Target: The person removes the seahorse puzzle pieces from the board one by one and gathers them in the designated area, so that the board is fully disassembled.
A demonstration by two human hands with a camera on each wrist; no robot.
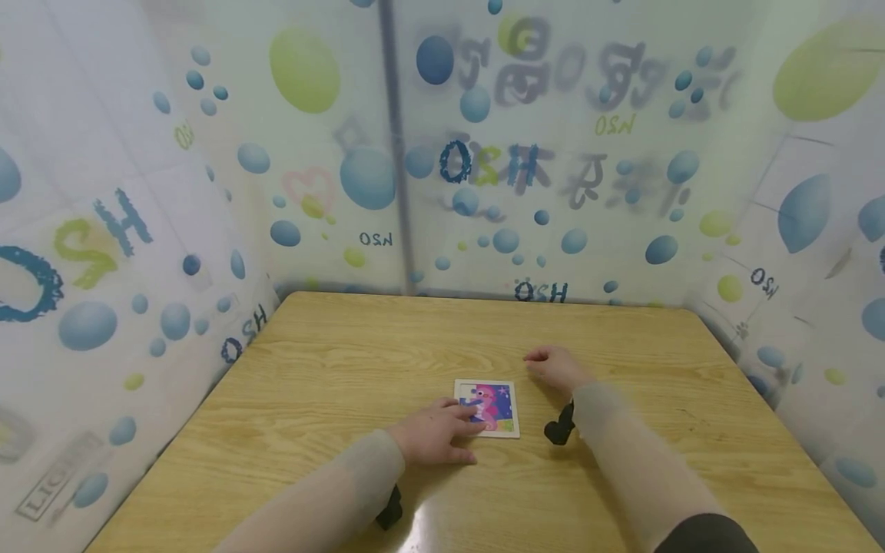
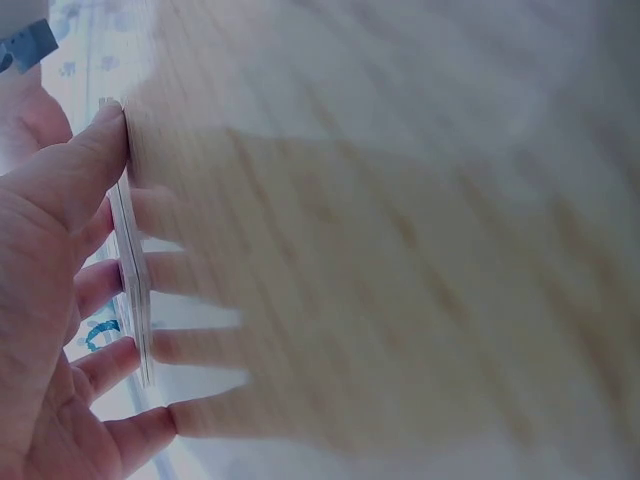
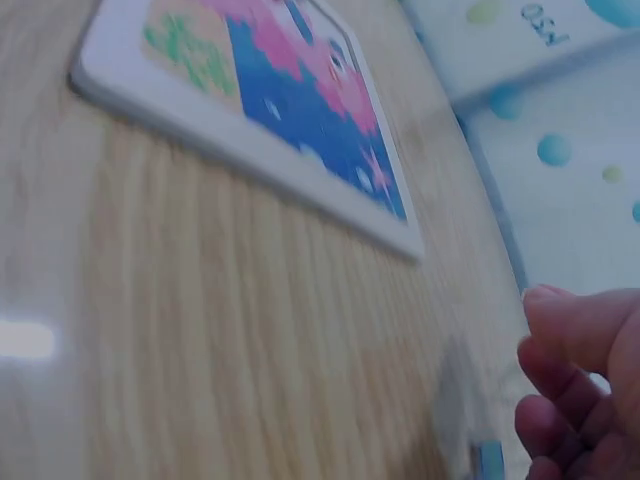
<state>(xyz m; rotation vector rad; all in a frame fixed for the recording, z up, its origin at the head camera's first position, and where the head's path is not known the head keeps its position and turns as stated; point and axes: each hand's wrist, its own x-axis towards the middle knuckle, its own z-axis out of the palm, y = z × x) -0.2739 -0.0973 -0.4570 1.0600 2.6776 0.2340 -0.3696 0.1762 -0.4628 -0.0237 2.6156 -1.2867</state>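
A square picture board [image 1: 507, 399] with a white frame lies on the table, showing a pink seahorse on blue. My left hand [image 1: 435, 432] rests over its left side, fingers spread and touching the picture, covering part of it. From the side, the left wrist view shows the board's thin pale edge [image 2: 132, 250] with fingers along it. Beyond the board's upper right corner is my right hand [image 1: 556, 370], its fingers loosely bent. In the right wrist view I see nothing between the thumb [image 3: 565, 320] and fingers. A small blue thing [image 3: 489, 461] below them is too cut off to identify.
The wooden table [image 1: 359, 338] reaches back to a pale curtain [image 1: 332, 253] printed with blue and green bubbles, which also hangs at both sides. Black devices [image 1: 561, 426] are strapped at both wrists.
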